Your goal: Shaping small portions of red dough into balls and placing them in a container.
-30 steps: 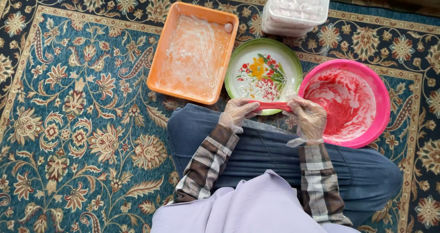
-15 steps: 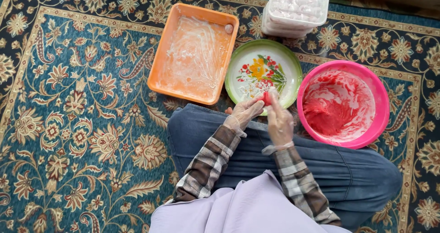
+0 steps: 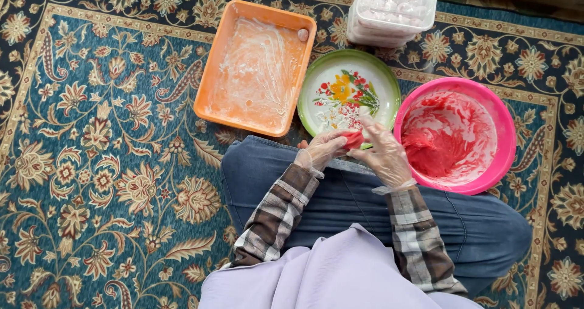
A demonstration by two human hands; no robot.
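Observation:
Both my hands wear thin clear gloves and meet over my lap at the near rim of a green-edged flowered plate (image 3: 340, 84). Between them sits a small lump of red dough (image 3: 353, 140). My left hand (image 3: 321, 151) cups it from the left, and my right hand (image 3: 383, 154) presses on it from the right with fingers spread. Just right of my right hand stands a pink bowl (image 3: 496, 111) smeared with red dough (image 3: 441, 148).
An orange tray (image 3: 210, 81) coated with white flour or starch lies at the upper left, one small pale ball (image 3: 302, 34) in its far corner. Stacked clear lidded boxes (image 3: 392, 11) of pale balls stand behind the plate. Patterned blue carpet (image 3: 103, 163) surrounds everything.
One second ago both hands stretched the red dough into a strip near the pink bowl. Since then the hands have drawn together and gathered it into a compact lump at the plate's rim.

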